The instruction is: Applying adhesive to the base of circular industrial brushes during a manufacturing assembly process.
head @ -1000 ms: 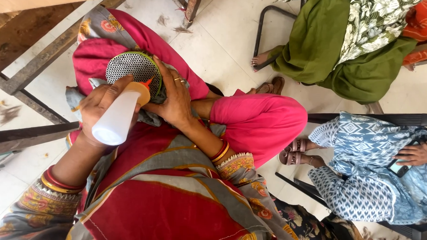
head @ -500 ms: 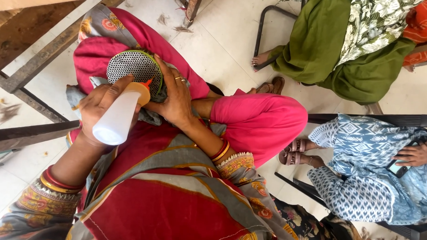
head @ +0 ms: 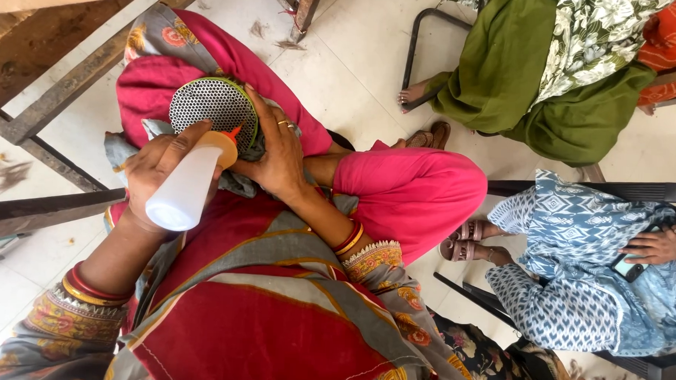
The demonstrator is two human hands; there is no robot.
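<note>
Head view, looking down onto a lap draped in red and grey cloth (head: pixel 274 308).

Left hand (head: pixel 159 169) wrapped around a white squeeze bottle (head: pixel 184 188), fingers curled tight about its upper part, thumb across the top near the neck. Bottle tilted, its flat base toward the camera, its orange nozzle (head: pixel 231 136) pointing up and right, tip touching or just short of the rim of a round mesh disc (head: pixel 213 107); cannot tell which. Red and gold bangles (head: pixel 87 290) on the left wrist, above a patterned sleeve.

Right hand (head: pixel 279 154) laid flat against the right edge of the disc, fingers pressed together and stretched upward along the green rim, a ring (head: pixel 286 124) on one finger. Palm resting on a bunched grey rag (head: pixel 237 180) beneath the disc. Red and gold bangles (head: pixel 349 239) on this wrist too.

Disc: perforated metal face with a green border, propped on the left knee over pink cloth (head: pixel 143 93), just above the bottle. Right knee (head: pixel 420 189) in bright pink, bent to the right of the hands.

Around: pale tiled floor (head: pixel 350 63) with scraps of fluff, a dark metal table frame (head: pixel 52 109) at left under a wooden top. Upper right, a seated person in green (head: pixel 522 76), bare foot on the floor beside a chair leg. Right, another seated person in blue print (head: pixel 575 273), sandalled feet (head: pixel 467 243) near the pink knee, a hand (head: pixel 658 246) on a dark phone in the lap.
</note>
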